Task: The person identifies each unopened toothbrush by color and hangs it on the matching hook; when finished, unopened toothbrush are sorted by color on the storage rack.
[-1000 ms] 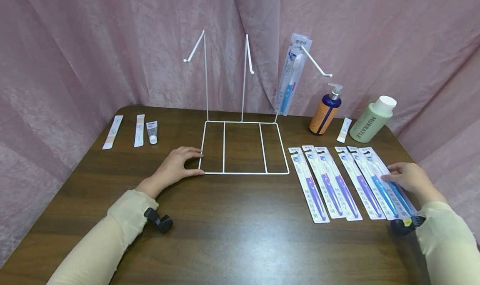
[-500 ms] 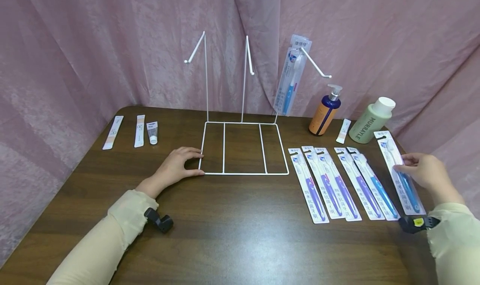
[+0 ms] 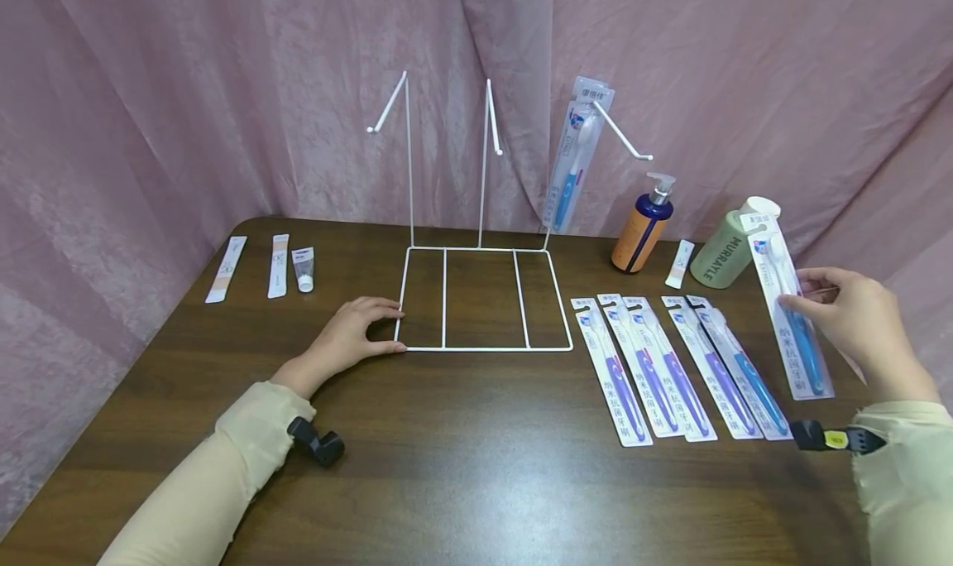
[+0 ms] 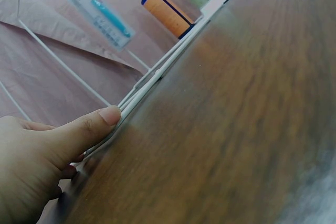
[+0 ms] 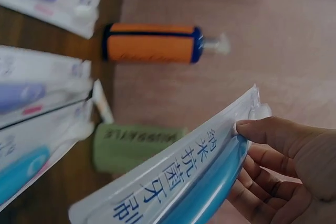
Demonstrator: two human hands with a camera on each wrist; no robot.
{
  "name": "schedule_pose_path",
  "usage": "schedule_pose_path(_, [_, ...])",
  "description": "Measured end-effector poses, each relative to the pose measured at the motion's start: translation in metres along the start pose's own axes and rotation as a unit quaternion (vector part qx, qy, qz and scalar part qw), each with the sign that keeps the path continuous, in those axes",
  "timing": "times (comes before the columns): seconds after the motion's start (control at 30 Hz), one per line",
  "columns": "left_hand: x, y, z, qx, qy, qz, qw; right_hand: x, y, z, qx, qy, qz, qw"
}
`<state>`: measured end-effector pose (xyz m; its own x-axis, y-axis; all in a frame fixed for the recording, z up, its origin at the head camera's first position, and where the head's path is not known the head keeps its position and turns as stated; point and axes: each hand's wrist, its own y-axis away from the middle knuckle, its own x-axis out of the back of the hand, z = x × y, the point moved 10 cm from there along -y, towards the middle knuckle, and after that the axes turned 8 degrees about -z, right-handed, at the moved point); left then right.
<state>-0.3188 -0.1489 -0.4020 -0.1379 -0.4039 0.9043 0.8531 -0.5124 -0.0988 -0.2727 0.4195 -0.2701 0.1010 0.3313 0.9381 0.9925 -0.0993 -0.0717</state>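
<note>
At the right, my right hand [image 3: 856, 314] pinches a packaged toothbrush [image 3: 785, 309] with a blue handle, thumb on its front. The pack is lifted and partly covers the green bottle in the head view. My left hand [image 3: 346, 334] grips the front left corner of a white wire display rack [image 3: 487, 349], thumb at the front bar and fingers at the side bar. Three hooks top the rack; a blue-handled toothbrush pack [image 3: 579, 156] hangs on the right one. Several more toothbrush packs [image 3: 612, 373] lie in a row on the table, mostly purple-handled, with a blue one at the right end.
Behind the row stand an orange pump bottle [image 3: 642, 231] and a green bottle [image 3: 722, 251], with a small sachet [image 3: 680, 264] between them. Two sachets [image 3: 226, 270] and a small tube [image 3: 303, 270] lie at the left. A pink curtain [image 3: 298, 94] hangs behind the table.
My right hand has drawn the rightmost toothbrush pack out of the row to the right, then raised it off the table. The left hand has stayed at the rack's corner.
</note>
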Motion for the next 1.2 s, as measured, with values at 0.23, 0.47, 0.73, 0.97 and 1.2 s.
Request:
schedule_pose_path(0.23, [-0.001,0.001,-0.001,0.002,-0.001,-0.002,1.0000,0.020,0.003,-0.043,0.043,-0.013,0.044,0.998])
schedule_pose_path(0.47, [-0.001,0.003,-0.004,0.006,-0.001,0.002,1.0000,0.029,0.002,-0.084,0.088,-0.050,0.072,0.992])
schedule_pose_path(0.73, [0.000,0.004,-0.004,0.006,0.001,0.002,1.0000,0.032,0.003,-0.122,0.118,-0.090,0.102,0.984])
schedule_pose_path(0.97, [-0.002,0.002,-0.002,0.003,-0.003,-0.003,1.0000,0.034,0.011,-0.152,0.141,-0.131,0.132,0.972])
schedule_pose_path(1.2, [0.000,0.001,0.000,0.000,0.002,-0.003,1.0000,0.032,0.017,-0.172,0.163,-0.171,0.136,0.962])
